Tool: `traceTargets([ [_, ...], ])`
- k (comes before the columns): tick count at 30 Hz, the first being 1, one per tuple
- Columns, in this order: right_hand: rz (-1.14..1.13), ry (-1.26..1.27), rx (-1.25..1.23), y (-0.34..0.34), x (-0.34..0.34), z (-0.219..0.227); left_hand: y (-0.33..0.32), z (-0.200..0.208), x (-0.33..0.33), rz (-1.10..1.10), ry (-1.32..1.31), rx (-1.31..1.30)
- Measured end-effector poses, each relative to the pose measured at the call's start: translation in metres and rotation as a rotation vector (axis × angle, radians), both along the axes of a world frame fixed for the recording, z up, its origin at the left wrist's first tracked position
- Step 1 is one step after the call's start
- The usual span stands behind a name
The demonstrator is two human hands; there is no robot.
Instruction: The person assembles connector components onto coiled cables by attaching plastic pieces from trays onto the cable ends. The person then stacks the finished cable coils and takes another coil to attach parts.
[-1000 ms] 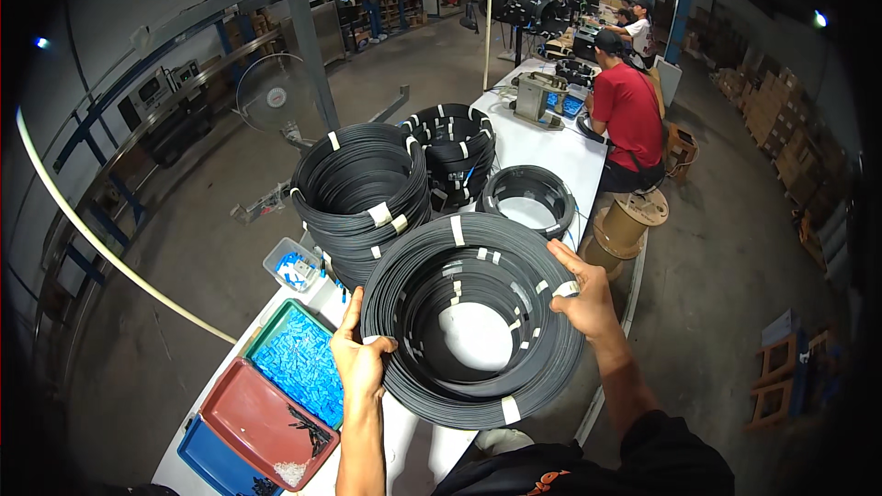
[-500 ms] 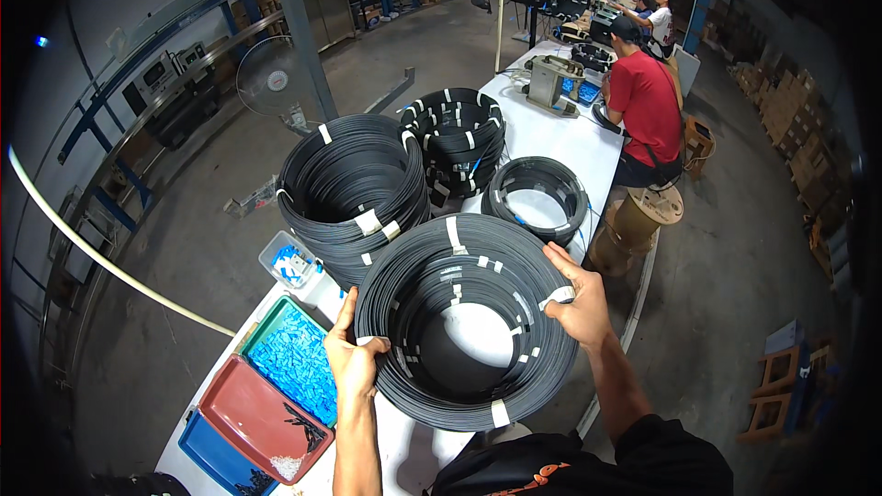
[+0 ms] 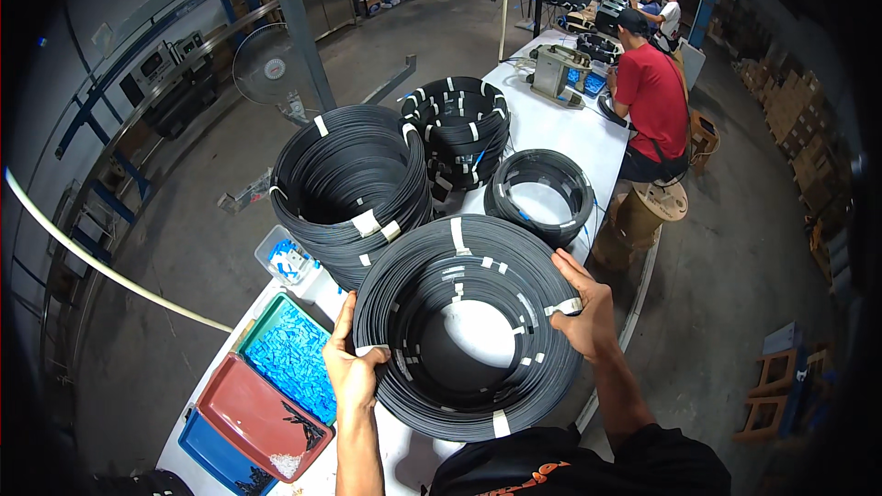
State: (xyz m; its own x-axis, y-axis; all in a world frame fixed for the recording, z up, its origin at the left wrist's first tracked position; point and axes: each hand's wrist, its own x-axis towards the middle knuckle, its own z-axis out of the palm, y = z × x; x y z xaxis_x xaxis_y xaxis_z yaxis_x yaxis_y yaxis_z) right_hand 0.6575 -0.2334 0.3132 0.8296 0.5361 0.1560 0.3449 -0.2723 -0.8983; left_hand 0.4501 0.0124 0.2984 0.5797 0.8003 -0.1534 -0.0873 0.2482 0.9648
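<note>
In front of me is a stack of black cable coils (image 3: 525, 262), bound with white tape. My left hand (image 3: 353, 369) grips the left side of the top coil, its thumb over the rim by a tape band. On the opposite side my right hand (image 3: 590, 320) holds the same coil, thumb on another white tape and fingers along the outer edge. Through the open middle, inner windings and a patch of white table show. Just beyond stand a tall stack of black coils (image 3: 308, 152), a second coil stack (image 3: 473, 133) and a smaller coil (image 3: 508, 186).
Along the white table (image 3: 542, 119) at left lie a green tray (image 3: 246, 342) of blue pieces, a red tray (image 3: 241, 404), a blue tray (image 3: 207, 448) and a clear box (image 3: 269, 257). A person in red (image 3: 654, 96) sits farther along; a spool (image 3: 643, 211) stands at right.
The view has shifted slightly. Both hands keep their hold on the top coil, which stays in nearly the same place. The seated person's head and arm have moved a little.
</note>
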Motion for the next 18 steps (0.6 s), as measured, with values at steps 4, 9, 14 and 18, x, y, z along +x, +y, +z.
traceTargets([
  [4,0.026,-0.028,-0.014,-0.001,0.004,-0.002,0.004,-0.013,-0.003,-0.005,-0.004,0.048],
  [9,-0.128,-0.135,-0.164,-0.001,-0.007,0.0,-0.003,-0.024,-0.009,0.033,-0.009,0.165],
  [14,0.037,0.113,0.134,-0.01,-0.011,-0.01,-0.013,-0.037,-0.021,0.085,-0.075,0.314],
  [18,0.07,0.202,0.217,-0.012,-0.01,-0.013,-0.021,-0.021,-0.016,-0.04,-0.068,0.092],
])
